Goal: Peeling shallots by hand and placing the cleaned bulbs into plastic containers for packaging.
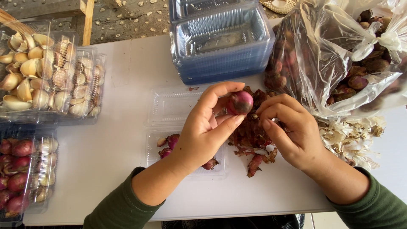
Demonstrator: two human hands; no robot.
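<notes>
My left hand (203, 129) holds a purple-red shallot (240, 102) between thumb and fingers, above the white table (110, 144). My right hand (290, 127) pinches at the shallot's right side, fingertips on its dry skin. Under both hands lies a heap of reddish peelings (250, 140). An open clear plastic clamshell box (169, 108) lies just left of the hands; its near half holds a few shallots (168, 142) and a garlic clove.
A stack of clear plastic boxes (220, 42) stands at the back. A big clear bag of shallots (339, 59) fills the right. Pale garlic skins (352, 138) lie beside it. Filled boxes of garlic (42, 72) and shallots (19, 174) sit at left.
</notes>
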